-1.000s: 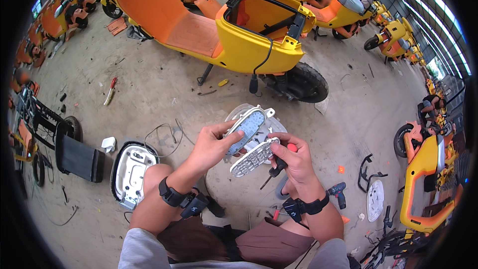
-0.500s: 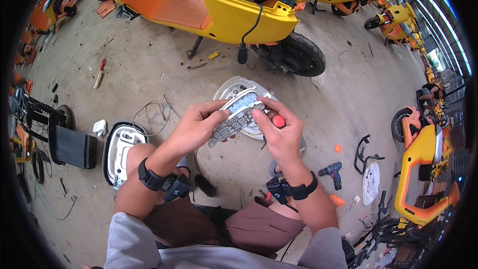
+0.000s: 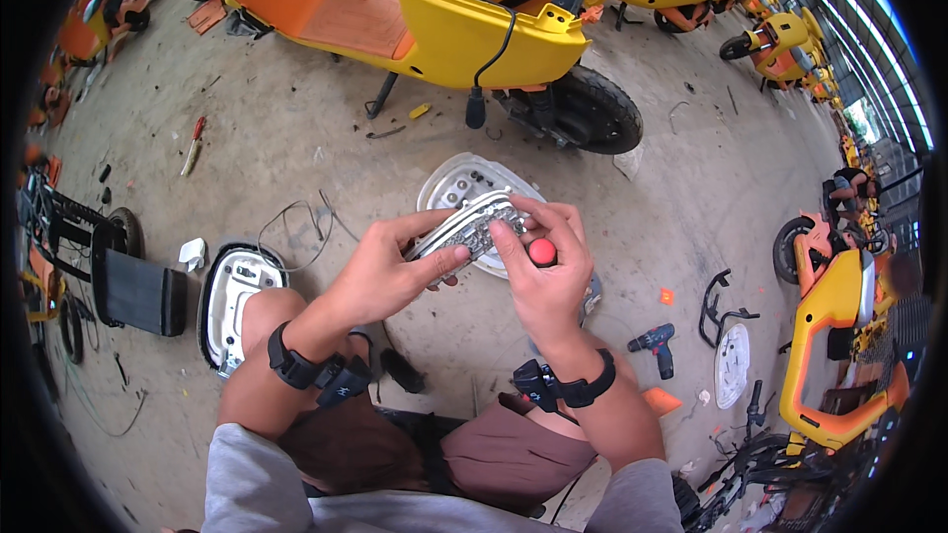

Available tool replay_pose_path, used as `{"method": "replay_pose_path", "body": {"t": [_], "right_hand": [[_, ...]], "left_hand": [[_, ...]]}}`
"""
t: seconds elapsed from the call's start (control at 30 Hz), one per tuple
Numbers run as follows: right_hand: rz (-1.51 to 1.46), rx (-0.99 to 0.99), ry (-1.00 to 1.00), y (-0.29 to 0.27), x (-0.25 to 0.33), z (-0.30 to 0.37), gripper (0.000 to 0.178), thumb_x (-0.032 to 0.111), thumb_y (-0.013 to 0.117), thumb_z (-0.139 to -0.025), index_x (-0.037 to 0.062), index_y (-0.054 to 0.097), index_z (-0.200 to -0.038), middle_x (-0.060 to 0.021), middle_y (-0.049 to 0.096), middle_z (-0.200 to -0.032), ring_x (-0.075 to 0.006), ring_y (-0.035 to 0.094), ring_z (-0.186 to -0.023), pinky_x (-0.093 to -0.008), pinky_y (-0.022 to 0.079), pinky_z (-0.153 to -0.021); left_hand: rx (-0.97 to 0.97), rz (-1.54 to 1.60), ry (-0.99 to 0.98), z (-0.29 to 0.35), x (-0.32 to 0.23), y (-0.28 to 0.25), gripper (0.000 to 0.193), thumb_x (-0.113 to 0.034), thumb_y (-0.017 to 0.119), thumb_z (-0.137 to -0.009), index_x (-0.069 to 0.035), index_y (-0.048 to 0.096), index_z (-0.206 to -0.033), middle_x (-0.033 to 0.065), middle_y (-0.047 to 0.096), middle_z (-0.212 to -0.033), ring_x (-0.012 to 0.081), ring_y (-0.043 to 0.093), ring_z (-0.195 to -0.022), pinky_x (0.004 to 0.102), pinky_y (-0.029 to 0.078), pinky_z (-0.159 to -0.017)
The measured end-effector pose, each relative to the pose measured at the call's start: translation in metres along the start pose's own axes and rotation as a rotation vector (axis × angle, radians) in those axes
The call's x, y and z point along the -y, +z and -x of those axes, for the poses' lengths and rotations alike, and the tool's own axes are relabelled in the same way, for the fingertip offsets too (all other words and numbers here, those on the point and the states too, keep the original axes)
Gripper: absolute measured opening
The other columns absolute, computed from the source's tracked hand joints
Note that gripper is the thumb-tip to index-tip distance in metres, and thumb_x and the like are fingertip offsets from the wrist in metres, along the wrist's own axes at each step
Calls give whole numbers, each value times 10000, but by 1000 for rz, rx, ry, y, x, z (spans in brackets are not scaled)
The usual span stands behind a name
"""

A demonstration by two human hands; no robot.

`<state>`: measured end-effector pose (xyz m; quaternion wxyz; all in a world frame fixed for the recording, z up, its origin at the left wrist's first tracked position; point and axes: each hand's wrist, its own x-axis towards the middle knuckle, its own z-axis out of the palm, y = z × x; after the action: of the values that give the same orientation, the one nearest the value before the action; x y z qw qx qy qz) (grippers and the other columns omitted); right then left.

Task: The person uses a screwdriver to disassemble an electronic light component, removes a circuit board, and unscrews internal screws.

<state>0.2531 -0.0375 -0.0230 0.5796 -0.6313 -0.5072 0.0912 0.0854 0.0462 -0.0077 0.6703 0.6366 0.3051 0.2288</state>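
Both hands hold an elongated grey casing (image 3: 481, 224) with a white rim and a knobbly metallic face, tilted in front of me. My left hand (image 3: 390, 262) is closed on its left end, the thumb lying along the near edge. At the other end, my right hand (image 3: 553, 266) pinches it with thumb and fingers. Also tucked in the right hand is a tool with a round red end (image 3: 542, 253); the rest of it is hidden. Below and beyond the hands, a white plastic shell (image 3: 444, 187) with dark fittings lies on the floor.
A yellow and orange scooter (image 3: 474, 39) stands ahead. On the left are a white tray-like part with a black rim (image 3: 208, 311), a cable (image 3: 314, 227) and a red-handled screwdriver (image 3: 195, 143). To the right lie a power drill (image 3: 656, 345) and a white oval cover (image 3: 732, 367).
The casing has turned in my hands; its light-blue inner surface showed before and is now out of sight. Both hands stay closed on it, the left thumb shifted along its edge.
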Motion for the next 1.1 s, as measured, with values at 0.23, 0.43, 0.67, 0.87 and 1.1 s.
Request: {"method": "replay_pose_path", "body": {"t": [0.23,0.43,0.67,0.87,1.1], "right_hand": [[-164,-81,161,4,-7,7,478,58,818,-783,34,569,-1190,-24,531,-930,-49,526,-662,-189,435,-609],[-196,-83,184,3,-7,8,393,81,824,-791,31,579,-1095,-2,573,-846,-48,546,-718,-205,459,-639],[-435,22,464,4,4,8,287,84,756,-865,-20,569,-1056,-80,691,-932,-91,631,-858,-220,505,-772],[-440,23,530,5,-8,15,300,96,756,-866,-22,570,-1069,-93,696,-946,-84,625,-855,-207,499,-728],[-490,9,471,5,-11,10,324,118,749,-878,-16,547,-1093,-77,667,-936,-65,597,-768,-197,478,-616]], "left_hand": [[-31,-29,-5,-1,1,3,395,-179,706,-917,42,618,-1232,52,688,-867,85,629,-715,248,510,-629],[-114,-76,63,1,2,7,370,-157,700,-916,49,622,-1214,68,690,-847,101,636,-708,261,516,-629],[-215,-117,117,-1,3,13,371,-172,705,-911,59,629,-1192,86,692,-812,114,653,-677,268,522,-604],[-210,-57,26,-5,14,18,396,-197,697,-922,60,621,-1214,77,697,-850,96,642,-651,247,514,-566],[-107,113,-18,-14,9,15,371,-197,668,-944,60,621,-1208,95,703,-872,123,677,-667,239,539,-527]]}}
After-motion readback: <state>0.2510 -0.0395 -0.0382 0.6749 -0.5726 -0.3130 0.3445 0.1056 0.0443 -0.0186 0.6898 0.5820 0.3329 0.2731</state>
